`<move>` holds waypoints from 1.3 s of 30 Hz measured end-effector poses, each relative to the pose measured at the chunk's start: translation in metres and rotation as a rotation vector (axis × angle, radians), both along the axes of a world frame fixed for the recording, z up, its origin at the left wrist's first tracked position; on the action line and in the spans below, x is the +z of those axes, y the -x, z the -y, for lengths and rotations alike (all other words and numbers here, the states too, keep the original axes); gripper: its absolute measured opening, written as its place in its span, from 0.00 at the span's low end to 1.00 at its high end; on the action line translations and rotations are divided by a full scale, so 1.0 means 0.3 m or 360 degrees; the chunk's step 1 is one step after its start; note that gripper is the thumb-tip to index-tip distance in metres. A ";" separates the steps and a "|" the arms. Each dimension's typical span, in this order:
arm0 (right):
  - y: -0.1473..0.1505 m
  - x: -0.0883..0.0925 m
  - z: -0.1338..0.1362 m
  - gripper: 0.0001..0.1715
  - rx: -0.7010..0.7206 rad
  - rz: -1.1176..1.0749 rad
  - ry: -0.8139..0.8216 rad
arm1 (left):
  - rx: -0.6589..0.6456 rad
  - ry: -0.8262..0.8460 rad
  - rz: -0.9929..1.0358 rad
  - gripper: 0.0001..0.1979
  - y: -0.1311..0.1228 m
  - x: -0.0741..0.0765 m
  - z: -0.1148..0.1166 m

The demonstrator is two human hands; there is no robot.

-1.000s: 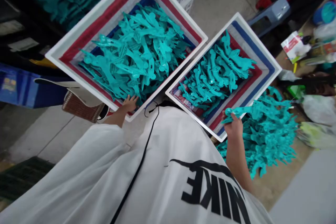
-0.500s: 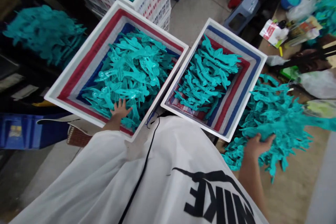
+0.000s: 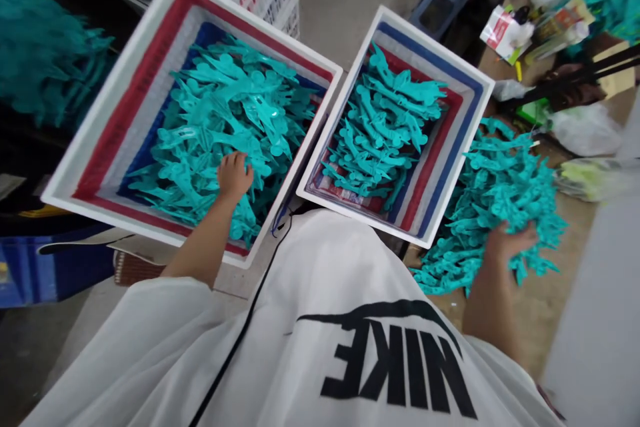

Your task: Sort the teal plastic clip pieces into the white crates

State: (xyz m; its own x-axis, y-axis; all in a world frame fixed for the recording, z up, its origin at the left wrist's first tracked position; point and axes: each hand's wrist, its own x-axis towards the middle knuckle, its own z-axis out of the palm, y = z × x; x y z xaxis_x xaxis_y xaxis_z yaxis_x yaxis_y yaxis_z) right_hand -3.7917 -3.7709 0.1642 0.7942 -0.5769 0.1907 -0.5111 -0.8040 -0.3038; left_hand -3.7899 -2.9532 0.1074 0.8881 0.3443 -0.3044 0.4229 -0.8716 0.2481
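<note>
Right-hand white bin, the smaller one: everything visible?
The smaller white bin is a square, open-topped box, plastic-looking, with blue and red bands lining its inner walls. Teal plastic clips lie loosely heaped inside, below the rim. Its left edge sits beside a larger white bin; no hand touches it.

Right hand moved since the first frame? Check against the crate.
Yes. The right hand has moved outward, away from the near corner of the white crate, into the loose pile of teal plastic clips.
</note>
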 end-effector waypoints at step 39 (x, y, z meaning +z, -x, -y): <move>-0.137 -0.154 -1.045 0.39 0.0531 -0.0716 -0.2802 | -0.0314 0.1910 -0.0356 0.61 -0.008 0.167 0.955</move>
State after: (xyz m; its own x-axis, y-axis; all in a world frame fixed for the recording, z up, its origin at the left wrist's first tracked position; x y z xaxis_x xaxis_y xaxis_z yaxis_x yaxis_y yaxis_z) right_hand -3.7506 -3.4573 0.1181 0.7177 0.3224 -0.6172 -0.6867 0.1805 -0.7042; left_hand -3.7873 -3.2397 0.1576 0.7811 -0.3912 -0.4867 0.4459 -0.1962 0.8733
